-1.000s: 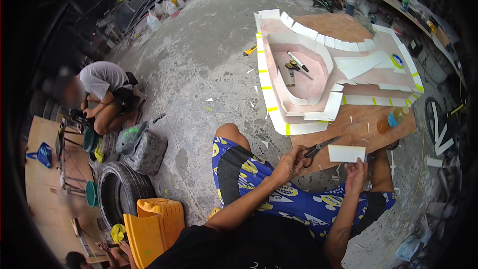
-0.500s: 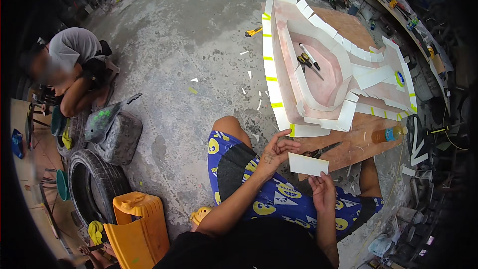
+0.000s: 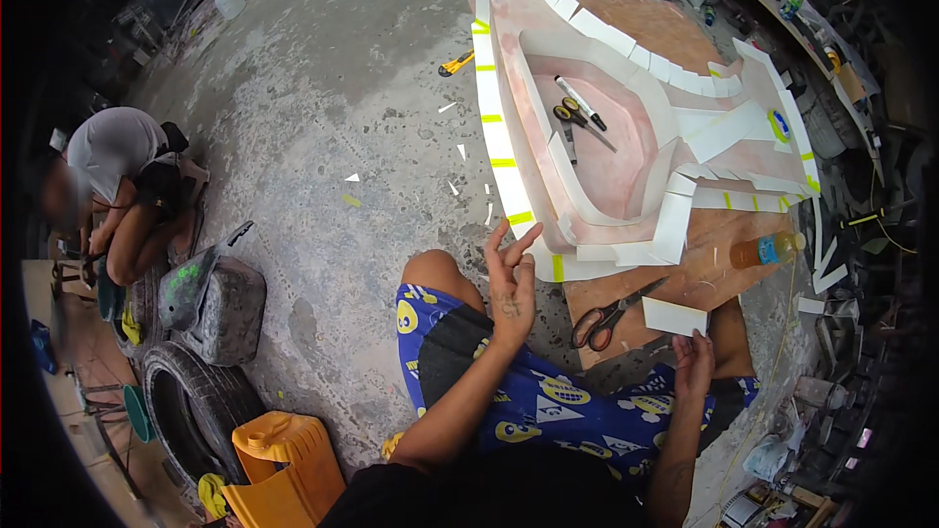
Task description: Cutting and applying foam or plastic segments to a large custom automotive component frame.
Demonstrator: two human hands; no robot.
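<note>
While level, white card crosswise

A crouching person at the concrete floor's left edge, beside a tyre — an orange jerrycan near its lower edge.

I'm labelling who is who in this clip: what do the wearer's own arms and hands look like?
Both forearms are bare, with no gloves or sleeves reaching the wrists. The left hand has a small dark marking, like a tattoo, on its back. The right hand shows no ring or watch that I can make out. A dark top covers the upper arms.
</note>
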